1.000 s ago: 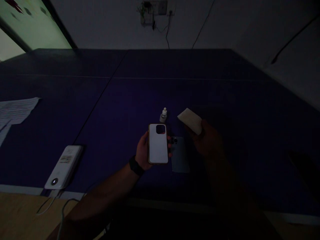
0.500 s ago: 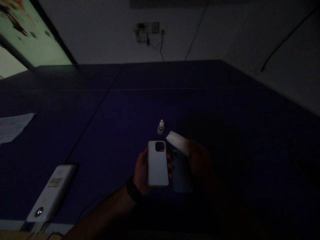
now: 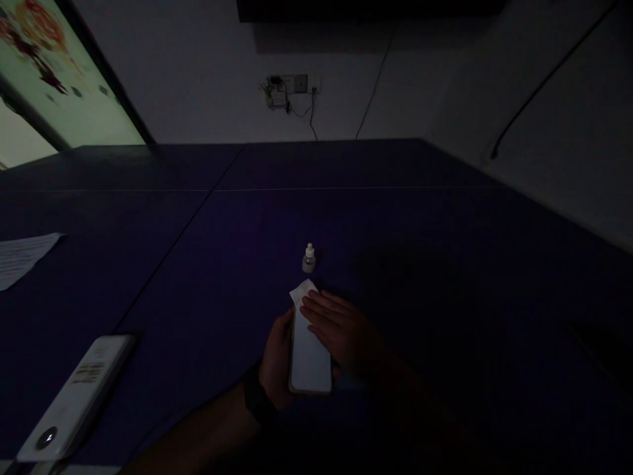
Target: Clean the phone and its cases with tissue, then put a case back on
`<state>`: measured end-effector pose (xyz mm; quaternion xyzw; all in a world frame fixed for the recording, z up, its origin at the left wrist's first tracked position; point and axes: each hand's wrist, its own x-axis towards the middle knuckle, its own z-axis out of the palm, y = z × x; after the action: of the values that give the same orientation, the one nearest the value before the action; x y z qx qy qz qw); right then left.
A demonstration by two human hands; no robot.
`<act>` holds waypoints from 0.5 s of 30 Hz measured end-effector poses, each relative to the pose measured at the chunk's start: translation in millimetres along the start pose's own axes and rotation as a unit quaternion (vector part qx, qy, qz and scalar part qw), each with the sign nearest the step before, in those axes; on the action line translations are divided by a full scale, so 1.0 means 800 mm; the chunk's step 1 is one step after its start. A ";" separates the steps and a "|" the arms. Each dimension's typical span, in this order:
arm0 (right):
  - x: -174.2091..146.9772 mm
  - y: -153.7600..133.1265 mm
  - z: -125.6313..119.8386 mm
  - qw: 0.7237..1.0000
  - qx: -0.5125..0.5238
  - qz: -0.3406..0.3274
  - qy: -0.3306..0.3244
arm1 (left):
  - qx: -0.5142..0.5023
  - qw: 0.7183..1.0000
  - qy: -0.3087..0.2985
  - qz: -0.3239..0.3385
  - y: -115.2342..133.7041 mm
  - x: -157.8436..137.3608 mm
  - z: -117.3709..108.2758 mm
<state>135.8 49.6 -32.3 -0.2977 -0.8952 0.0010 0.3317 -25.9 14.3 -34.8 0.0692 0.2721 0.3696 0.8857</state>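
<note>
My left hand [image 3: 277,359] is closed around the sides of a phone case [image 3: 311,363] with a pale back and a tan rim. The case is held above the blue table, its back facing up. Over the upper part of the case, my right hand [image 3: 341,326] holds a white tissue [image 3: 302,290] pressed under its nearly straight fingers. The camera cutout is covered by tissue and fingers. Just beyond the case stands a small dropper bottle [image 3: 308,260], upright. The dark phone on the table is mostly hidden under my right hand and arm.
A white power bank with a lit round display [image 3: 76,399] lies at the lower left, cables at its near end. Printed paper [image 3: 27,257] is at the left edge of the blue table [image 3: 257,218]. Wall sockets [image 3: 291,86] with plugged-in cords are behind.
My right hand has moved left with the tissue, from beside the case onto its upper back, and its fingers now lie over it. The view has tilted up slightly.
</note>
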 end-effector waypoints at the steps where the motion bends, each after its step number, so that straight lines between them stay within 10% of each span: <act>1: 0.001 -0.001 0.000 1.000 -0.003 -0.010 -0.010 | 0.007 1.000 0.005 -0.003 -0.001 0.000 -0.001; 15: -0.003 0.008 -0.001 0.997 0.053 -0.042 -0.029 | -0.018 0.999 0.029 0.034 -0.002 0.004 0.006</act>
<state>140.8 53.2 -34.7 -0.2416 -0.9148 0.0426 0.3208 -20.4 15.8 -33.0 0.0520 0.2888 0.4065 0.8653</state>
